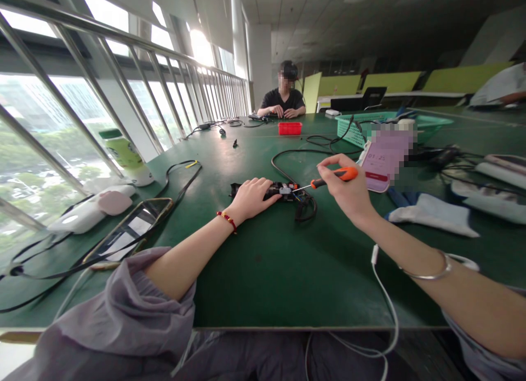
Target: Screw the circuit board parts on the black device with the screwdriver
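Note:
My left hand [255, 197] is closed over a black device with exposed wiring [287, 190], pressing it against the green table [263, 277]. Orange parts and a grey piece show at the device's right end, and a black cable runs from it. Between the fingers of my right hand [349, 192] is a screwdriver [335, 176] with an orange and black handle. Its thin metal shaft points left, and the tip is at the device's right end; whether it sits in a screw is too small to tell.
At right stand a pink-screened phone [380, 161] and a green basket [349, 130], with white gloves [433, 214] nearby. A red tray [290, 129] lies ahead, before a seated person [283, 101]. To my left are a phone [131, 230], a strap and a green-capped cup [127, 157].

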`<act>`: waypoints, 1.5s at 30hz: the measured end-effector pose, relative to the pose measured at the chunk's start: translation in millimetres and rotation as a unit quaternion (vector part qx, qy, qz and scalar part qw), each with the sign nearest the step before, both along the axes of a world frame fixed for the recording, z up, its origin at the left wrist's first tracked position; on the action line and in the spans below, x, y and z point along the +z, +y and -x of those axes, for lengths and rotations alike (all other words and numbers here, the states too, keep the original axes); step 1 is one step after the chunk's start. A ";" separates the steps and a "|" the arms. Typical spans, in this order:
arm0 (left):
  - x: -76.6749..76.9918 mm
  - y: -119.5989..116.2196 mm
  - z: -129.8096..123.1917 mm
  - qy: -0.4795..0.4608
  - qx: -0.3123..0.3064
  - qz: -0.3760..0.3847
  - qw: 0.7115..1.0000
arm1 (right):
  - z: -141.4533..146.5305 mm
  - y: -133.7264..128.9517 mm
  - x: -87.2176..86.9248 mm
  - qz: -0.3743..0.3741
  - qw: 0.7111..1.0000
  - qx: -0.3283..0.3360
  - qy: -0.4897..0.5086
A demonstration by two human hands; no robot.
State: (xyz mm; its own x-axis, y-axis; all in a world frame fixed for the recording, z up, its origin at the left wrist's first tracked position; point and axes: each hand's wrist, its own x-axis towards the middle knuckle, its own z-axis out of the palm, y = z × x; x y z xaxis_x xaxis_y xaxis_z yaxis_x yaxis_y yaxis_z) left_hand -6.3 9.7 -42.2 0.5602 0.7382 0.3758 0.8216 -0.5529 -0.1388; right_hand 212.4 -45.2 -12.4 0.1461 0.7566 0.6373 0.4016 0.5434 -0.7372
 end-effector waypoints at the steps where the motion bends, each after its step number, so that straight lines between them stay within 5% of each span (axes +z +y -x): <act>1: 0.0 0.1 0.0 0.000 -0.001 0.000 1.000 | -0.2 0.9 -0.7 -0.014 1.000 0.014 0.004; 5: 0.0 0.1 0.2 0.005 0.000 -0.004 1.000 | -1.8 5.7 -2.1 -0.066 0.996 0.048 0.025; 13: -0.3 0.2 -0.6 0.008 0.003 -0.003 1.000 | -2.4 1.0 3.8 -0.016 0.998 -0.036 -0.042; 19: -0.6 0.6 -0.5 0.006 0.000 -0.004 1.000 | -3.9 0.5 6.1 -0.065 0.996 0.059 -0.019; 28: -1.0 0.9 0.5 0.009 -0.001 -0.009 1.000 | -2.6 -9.3 13.0 -0.033 0.997 -0.008 -0.074; 34: -0.9 1.1 0.8 0.009 -0.002 -0.007 1.000 | -4.5 1.5 8.1 -0.079 0.996 0.044 -0.016; 45: -1.2 0.2 0.9 0.006 0.001 -0.001 1.000 | -5.2 -4.5 14.9 0.084 0.996 0.043 -0.006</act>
